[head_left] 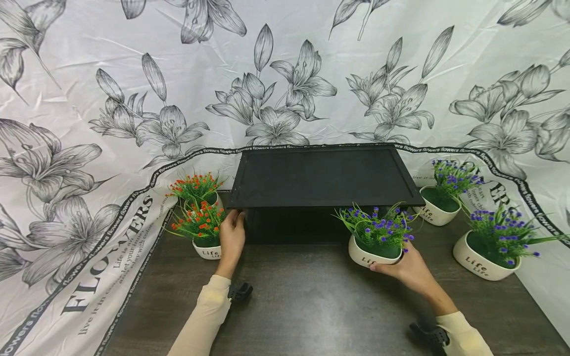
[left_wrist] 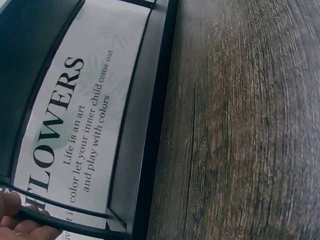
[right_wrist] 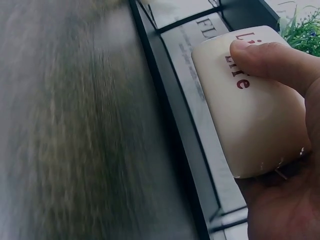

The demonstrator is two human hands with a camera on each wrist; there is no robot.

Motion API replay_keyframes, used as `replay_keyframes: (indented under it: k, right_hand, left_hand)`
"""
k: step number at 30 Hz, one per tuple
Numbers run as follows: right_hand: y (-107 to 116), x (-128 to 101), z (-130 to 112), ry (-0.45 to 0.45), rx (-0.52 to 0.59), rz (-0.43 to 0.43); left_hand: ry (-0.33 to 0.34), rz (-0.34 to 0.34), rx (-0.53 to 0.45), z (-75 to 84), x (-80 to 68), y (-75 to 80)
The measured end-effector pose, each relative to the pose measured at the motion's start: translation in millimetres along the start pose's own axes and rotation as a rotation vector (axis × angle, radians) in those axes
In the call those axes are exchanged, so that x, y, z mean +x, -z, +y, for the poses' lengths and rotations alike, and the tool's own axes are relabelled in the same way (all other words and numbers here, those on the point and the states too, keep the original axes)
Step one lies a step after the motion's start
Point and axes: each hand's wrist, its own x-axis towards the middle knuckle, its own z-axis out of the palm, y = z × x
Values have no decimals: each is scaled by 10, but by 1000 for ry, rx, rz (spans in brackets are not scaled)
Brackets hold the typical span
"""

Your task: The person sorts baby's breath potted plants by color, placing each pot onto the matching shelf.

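A black two-tier rack [head_left: 325, 178] stands at the back of the table, its upper panel facing up. My left hand [head_left: 232, 242] is at the rack's left side; in the left wrist view the thumb and fingers [left_wrist: 35, 227] curl round a thin black bar of it. With my right hand [head_left: 411, 269] I hold a white pot [head_left: 368, 254] of purple artificial flowers, up in front of the rack's right part. In the right wrist view the thumb [right_wrist: 265, 60] presses on the pot's lettered side, while the other fingers are mostly hidden behind it.
Two pots of orange-red flowers [head_left: 207, 215] stand left of the rack, the nearer one beside my left hand. On the right are two pots of purple flowers, one farther back [head_left: 441, 212] and one nearer [head_left: 485, 262]. A floral-printed cloth [head_left: 303, 128] hangs behind the dark wooden table [head_left: 303, 301].
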Motion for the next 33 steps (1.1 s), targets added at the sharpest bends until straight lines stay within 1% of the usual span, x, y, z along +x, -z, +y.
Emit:
replay_keyframes:
  k: [4, 15, 23, 33]
  right_hand:
    - [-118, 88, -57, 1, 27, -28]
    - [-401, 354, -165, 67, 123, -93]
    - [-527, 493, -312, 96, 133, -111]
    - [-712, 627, -457, 146, 143, -145]
  left_hand:
    - [6, 3, 9, -3, 1, 1]
    - [3, -3, 22, 19, -9, 4]
    - [2, -4, -2, 18, -11, -1]
    - [-20, 4, 5, 17, -6, -6]
